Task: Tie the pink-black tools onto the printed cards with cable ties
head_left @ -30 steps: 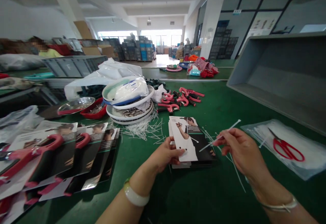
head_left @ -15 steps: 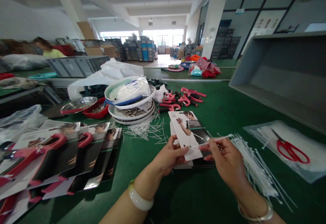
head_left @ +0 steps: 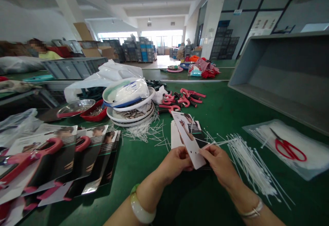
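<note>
A printed cardboard card with small punched holes is tilted up over more cards lying on the green table. My left hand grips its lower left edge, the fingertips partly behind it. On the right edge, my right hand pinches the card near the holes, and a white cable tie runs by its fingers. A loose pile of white cable ties lies to the right of my right hand.
Carded pink-and-black pliers are stacked at left. Stacked trays hold metal parts; loose pliers lie beyond the cards. Red scissors rest on a plastic bag at right, before a grey bin. A person is far left.
The card has been turned more edge-on. My right hand has moved left and down onto the card's edge, and my left hand sits slightly lower, partly behind it.
</note>
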Available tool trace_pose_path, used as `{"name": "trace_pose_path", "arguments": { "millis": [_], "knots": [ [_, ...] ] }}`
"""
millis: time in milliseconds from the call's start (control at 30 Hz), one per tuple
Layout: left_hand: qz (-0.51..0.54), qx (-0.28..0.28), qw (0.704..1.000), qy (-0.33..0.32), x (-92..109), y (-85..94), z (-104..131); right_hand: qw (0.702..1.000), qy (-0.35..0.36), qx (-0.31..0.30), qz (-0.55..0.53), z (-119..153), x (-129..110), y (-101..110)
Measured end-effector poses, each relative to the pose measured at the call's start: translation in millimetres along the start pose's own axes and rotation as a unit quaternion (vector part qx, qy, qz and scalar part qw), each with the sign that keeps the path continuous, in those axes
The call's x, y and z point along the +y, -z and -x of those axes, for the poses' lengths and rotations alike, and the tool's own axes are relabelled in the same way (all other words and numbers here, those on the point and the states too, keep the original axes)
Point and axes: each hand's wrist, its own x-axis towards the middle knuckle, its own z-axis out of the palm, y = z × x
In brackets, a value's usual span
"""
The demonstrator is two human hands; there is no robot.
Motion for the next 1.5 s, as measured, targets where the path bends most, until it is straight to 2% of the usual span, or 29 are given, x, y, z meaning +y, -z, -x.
{"name": "trace_pose_path", "arguments": {
  "millis": [67, 133, 167, 233, 300, 367, 400, 467, 600, 667, 700, 767, 867, 933, 1000, 1133, 1300, 1500],
  "knots": [
    [-0.03, 0.028, 0.999, 0.01, -0.5, 0.6, -0.4, 0.997, 0.033, 0.003, 0.067, 3.8, -1.5, 3.8],
    [-0.025, 0.048, 0.998, 0.018, 2.0, 2.5, 0.0, 0.983, 0.091, 0.059, 0.151, 10.3, -2.7, 9.5],
    [-0.018, 0.053, 0.998, 0.021, 3.9, 3.5, 0.6, 0.967, 0.134, 0.1, 0.192, 14.4, -3.2, 12.6],
    [-0.008, 0.056, 0.998, 0.024, 7.7, 5.0, 1.9, 0.915, 0.247, 0.156, 0.279, 23.0, -4.5, 17.1],
    [-0.01, 0.052, 0.998, 0.026, 10.1, 5.2, 2.9, 0.849, 0.349, 0.133, 0.373, 30.1, -6.6, 18.0],
    [-0.02, 0.042, 0.998, 0.033, 10.8, 4.4, 3.7, 0.795, 0.402, 0.081, 0.447, 33.8, -8.4, 15.2],
    [-0.025, 0.035, 0.998, 0.038, 11.0, 4.2, 4.1, 0.781, 0.412, 0.067, 0.464, 34.2, -8.8, 13.2],
    [-0.031, 0.02, 0.998, 0.049, 12.7, 4.7, 5.8, 0.773, 0.425, 0.069, 0.466, 32.6, -7.7, 10.3],
    [-0.005, -0.046, 0.998, 0.045, 24.8, 10.2, 14.5, 0.768, 0.433, 0.087, 0.463, 24.9, -1.9, 15.7],
    [0.011, -0.094, 0.995, 0.013, 30.9, 11.2, 19.1, 0.776, 0.433, 0.096, 0.448, 20.9, -0.2, 21.2],
    [0.013, -0.101, 0.995, -0.016, 32.3, 10.2, 20.5, 0.785, 0.433, 0.099, 0.431, 19.2, -0.1, 23.3],
    [-0.003, -0.064, 0.994, -0.091, 30.5, 5.2, 20.9, 0.806, 0.434, 0.096, 0.391, 16.7, -1.5, 25.3],
    [-0.055, 0.035, 0.977, -0.204, 19.8, -5.6, 16.0, 0.821, 0.432, 0.079, 0.365, 15.2, -5.8, 23.0],
    [-0.053, 0.065, 0.967, -0.241, 12.4, -10.3, 10.9, 0.825, 0.427, 0.074, 0.362, 15.0, -8.7, 20.4],
    [-0.012, 0.059, 0.972, -0.228, 7.6, -11.5, 5.9, 0.835, 0.42, 0.078, 0.347, 14.9, -10.7, 18.2],
    [0.049, 0.011, 0.987, -0.15, 6.3, -9.1, -0.6, 0.861, 0.399, 0.088, 0.302, 15.2, -11.2, 14.9],
    [0.028, -0.008, 0.996, -0.087, 11.0, -8.0, -1.2, 0.888, 0.361, 0.09, 0.27, 17.2, -9.6, 11.0],
    [0.012, -0.01, 0.999, -0.043, 14.5, -4.9, -0.3, 0.912, 0.326, 0.096, 0.229, 19.5, -12.1, 9.2]
  ]
}}
